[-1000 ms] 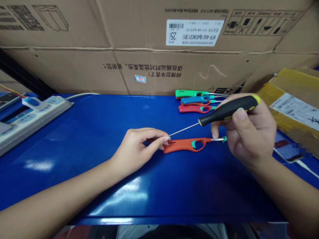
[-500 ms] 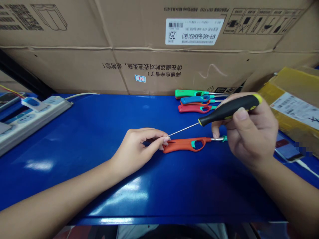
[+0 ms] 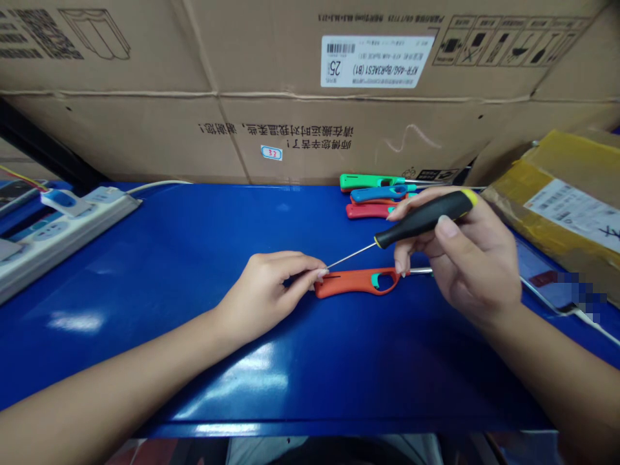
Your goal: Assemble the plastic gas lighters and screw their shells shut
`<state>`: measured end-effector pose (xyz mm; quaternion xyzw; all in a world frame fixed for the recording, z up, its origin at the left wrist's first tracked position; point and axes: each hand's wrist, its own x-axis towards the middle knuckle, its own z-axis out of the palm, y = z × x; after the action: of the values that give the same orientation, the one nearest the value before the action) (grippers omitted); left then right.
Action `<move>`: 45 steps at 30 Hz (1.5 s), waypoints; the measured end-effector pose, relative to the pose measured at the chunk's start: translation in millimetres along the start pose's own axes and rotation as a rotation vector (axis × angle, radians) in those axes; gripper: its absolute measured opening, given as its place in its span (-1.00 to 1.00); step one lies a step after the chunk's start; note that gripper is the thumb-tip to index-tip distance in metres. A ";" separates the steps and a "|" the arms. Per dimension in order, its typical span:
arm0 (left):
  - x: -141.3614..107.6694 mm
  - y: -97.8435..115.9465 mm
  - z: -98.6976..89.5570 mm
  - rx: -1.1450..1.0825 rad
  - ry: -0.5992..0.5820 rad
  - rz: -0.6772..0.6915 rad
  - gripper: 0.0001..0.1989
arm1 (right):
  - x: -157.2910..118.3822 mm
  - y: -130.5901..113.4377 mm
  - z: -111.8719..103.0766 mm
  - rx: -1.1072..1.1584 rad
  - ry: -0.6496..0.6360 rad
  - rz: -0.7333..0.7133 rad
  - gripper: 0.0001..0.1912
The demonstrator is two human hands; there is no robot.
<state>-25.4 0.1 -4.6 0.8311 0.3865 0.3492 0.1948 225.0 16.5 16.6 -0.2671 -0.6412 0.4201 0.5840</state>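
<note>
An orange long-necked lighter with a green trigger lies flat on the blue table, its metal tube pointing right. At its left end the thumb and fingers of my left hand are pinched together on the lighter. My right hand is closed around the black and yellow handle of a screwdriver, above the lighter's tube. The thin shaft slants down left to my left fingertips, which hide its tip. Behind my right fingers lie other lighters: a green one, a blue one and a red one.
A large cardboard box stands along the table's back edge. A white power strip with plugs sits at the left. On the right are a yellow-taped parcel and a phone with a white cable.
My right hand and the screwdriver handle have shifted left and slightly down, covering more of the red lighter. My left hand and the orange lighter have stayed nearly still.
</note>
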 end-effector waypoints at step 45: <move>-12.2 0.8 24.5 -0.142 -0.142 -0.041 -0.62 | 12.3 -0.4 30.0 -0.096 0.107 -0.063 -0.81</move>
<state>-12.7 -11.2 -26.1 0.8298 0.3629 0.3120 0.2870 193.7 19.8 24.4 -0.2965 -0.6365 0.3556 0.6169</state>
